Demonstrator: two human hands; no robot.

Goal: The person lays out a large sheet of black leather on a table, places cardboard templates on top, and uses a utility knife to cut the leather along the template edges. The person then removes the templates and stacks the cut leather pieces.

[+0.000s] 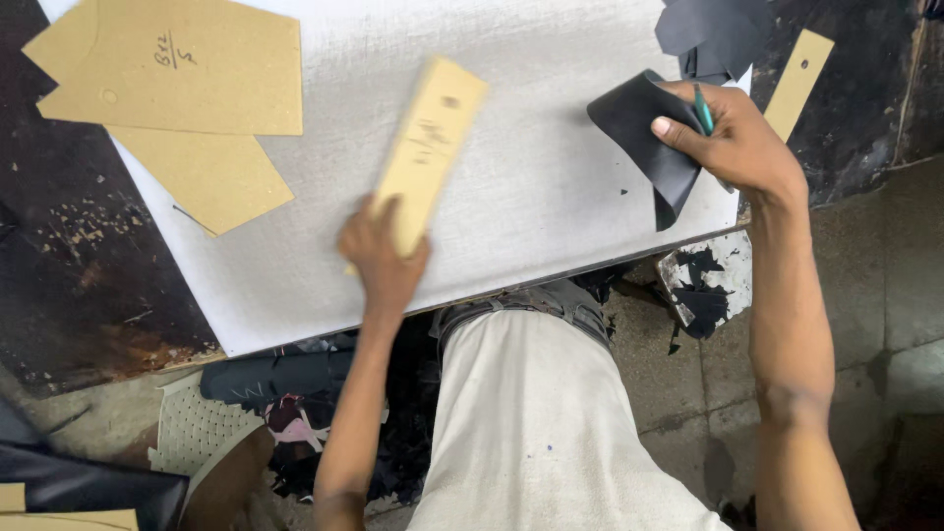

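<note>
Matt cardboard template [429,147], black leathery sheet [649,133], rough grey board [551,187].

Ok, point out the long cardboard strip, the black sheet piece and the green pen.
long cardboard strip [430,147], head view, middle of its face.
black sheet piece [644,128], head view, flat upper part.
green pen [702,108], head view, exposed barrel.

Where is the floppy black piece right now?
In the head view the black piece is at the upper right, pinched in the right hand with a green pen, hanging over the white board's right edge.

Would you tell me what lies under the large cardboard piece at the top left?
A second cardboard piece pokes out beneath the large cardboard piece, resting on the white board; its covered part is hidden.
</note>
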